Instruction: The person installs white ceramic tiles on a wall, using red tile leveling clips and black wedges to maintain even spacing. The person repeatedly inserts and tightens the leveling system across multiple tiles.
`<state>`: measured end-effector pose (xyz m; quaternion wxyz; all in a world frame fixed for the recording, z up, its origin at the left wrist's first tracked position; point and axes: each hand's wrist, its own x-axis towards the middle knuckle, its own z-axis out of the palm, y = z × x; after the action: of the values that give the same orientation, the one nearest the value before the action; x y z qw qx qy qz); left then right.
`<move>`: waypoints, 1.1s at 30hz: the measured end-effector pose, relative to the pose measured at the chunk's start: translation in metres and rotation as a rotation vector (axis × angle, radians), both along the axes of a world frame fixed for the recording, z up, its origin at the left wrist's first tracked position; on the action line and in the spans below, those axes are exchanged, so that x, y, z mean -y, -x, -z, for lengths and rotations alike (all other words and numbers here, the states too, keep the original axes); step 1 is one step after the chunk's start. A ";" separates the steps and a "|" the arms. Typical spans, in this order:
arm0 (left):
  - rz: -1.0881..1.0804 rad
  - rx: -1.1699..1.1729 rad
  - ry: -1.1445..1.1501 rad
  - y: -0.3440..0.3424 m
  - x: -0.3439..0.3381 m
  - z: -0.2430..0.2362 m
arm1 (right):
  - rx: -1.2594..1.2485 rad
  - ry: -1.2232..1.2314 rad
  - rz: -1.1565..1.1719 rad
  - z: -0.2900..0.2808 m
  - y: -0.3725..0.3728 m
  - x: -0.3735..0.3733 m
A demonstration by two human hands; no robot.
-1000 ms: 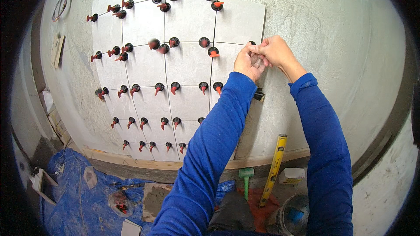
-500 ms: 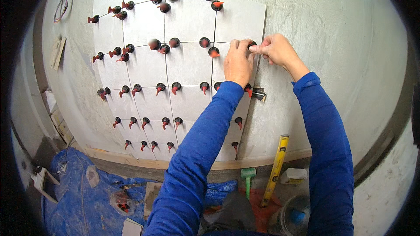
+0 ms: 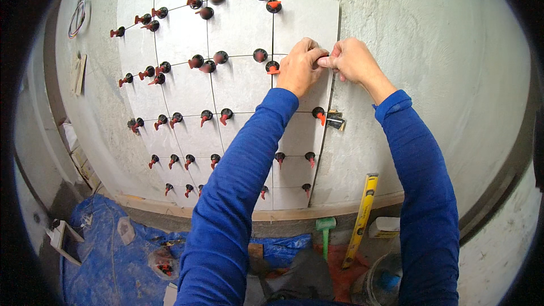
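Note:
Light grey tiles [image 3: 240, 26] cover part of the wall, with black round levelling spacers with red handles along their joints, such as one [image 3: 318, 114] below my hands. My left hand [image 3: 298, 67], back toward me, has its fingers curled at a spacer [image 3: 324, 56] near the right edge of the tiling. My right hand [image 3: 354, 63] pinches the same spacer, thumb and index finger closed on its small red part. The two hands almost meet, and their fingers hide most of that spacer. Another spacer [image 3: 272, 68] sits just left of my left hand.
Bare rendered wall [image 3: 430, 68] lies right of the tiles. Below are a yellow spirit level [image 3: 361, 218], green mallet [image 3: 326, 225], pale container [image 3: 384, 228], bucket [image 3: 378, 289], blue tarp [image 3: 107, 255] and bag of red pieces [image 3: 165, 263]. Wires [image 3: 77, 20] hang at the left.
My left hand has turned from palm up to back up and moved slightly up and left. My right hand has shifted a little upward, still pinching at the same spot.

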<state>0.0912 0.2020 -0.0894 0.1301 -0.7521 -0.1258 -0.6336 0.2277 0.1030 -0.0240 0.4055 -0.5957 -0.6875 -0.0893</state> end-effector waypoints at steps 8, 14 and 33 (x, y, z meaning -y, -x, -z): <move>-0.141 -0.169 -0.142 -0.004 -0.007 -0.014 | 0.013 0.011 0.005 0.000 0.003 0.001; -0.060 0.359 0.277 -0.036 0.019 0.025 | -0.007 0.001 0.024 0.002 0.000 0.003; -0.041 0.378 0.080 -0.038 0.007 0.023 | 0.123 -0.145 0.094 0.011 0.003 -0.003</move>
<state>0.1291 0.1952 -0.1124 0.0869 -0.6217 -0.1885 -0.7552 0.2244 0.1063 -0.0348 0.3996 -0.5898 -0.6744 -0.1940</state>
